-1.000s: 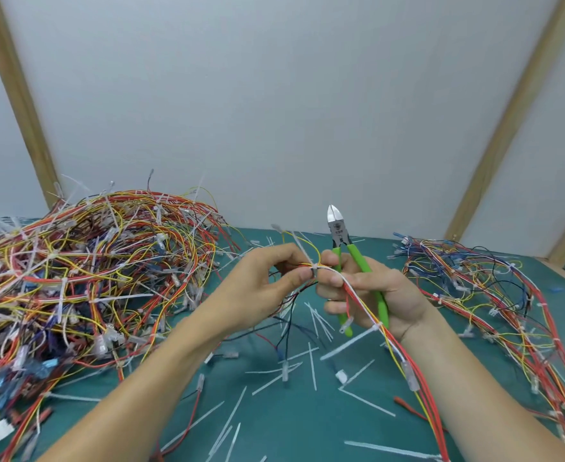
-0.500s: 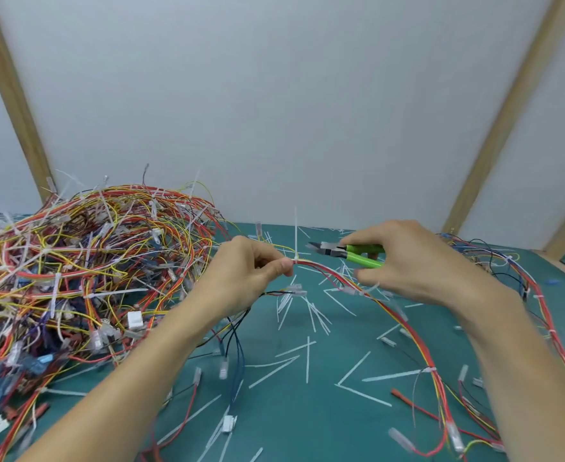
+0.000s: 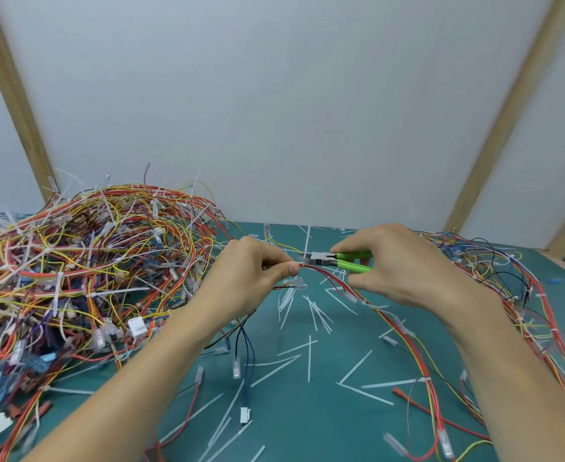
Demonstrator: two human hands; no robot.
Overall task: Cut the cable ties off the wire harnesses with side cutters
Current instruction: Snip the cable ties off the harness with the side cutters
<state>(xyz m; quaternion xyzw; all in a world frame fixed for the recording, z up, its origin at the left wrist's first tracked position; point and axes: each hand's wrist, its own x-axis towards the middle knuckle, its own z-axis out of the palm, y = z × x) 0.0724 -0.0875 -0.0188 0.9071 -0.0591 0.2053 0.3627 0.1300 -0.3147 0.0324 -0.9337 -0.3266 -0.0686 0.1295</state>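
Observation:
My left hand (image 3: 256, 275) pinches a red, yellow and black wire harness (image 3: 391, 320) between thumb and fingers above the green mat (image 3: 307, 421). My right hand (image 3: 404, 268) grips green-handled side cutters (image 3: 339, 260), held level with the jaws pointing left. The jaw tips sit at a white cable tie (image 3: 307, 240) that stands upright on the harness, right beside my left thumb. The harness trails from there down to the right across the mat.
A big tangled heap of wire harnesses (image 3: 74, 271) fills the left side. A flatter bundle of wires (image 3: 514, 295) lies at the right. Several cut white tie pieces (image 3: 309, 358) litter the mat. A white wall with wooden battens (image 3: 501, 118) stands behind.
My right hand has swung the cutters from upright to level and brought the jaws leftward onto the cable tie by my left thumb. The harness now lies lower across the mat.

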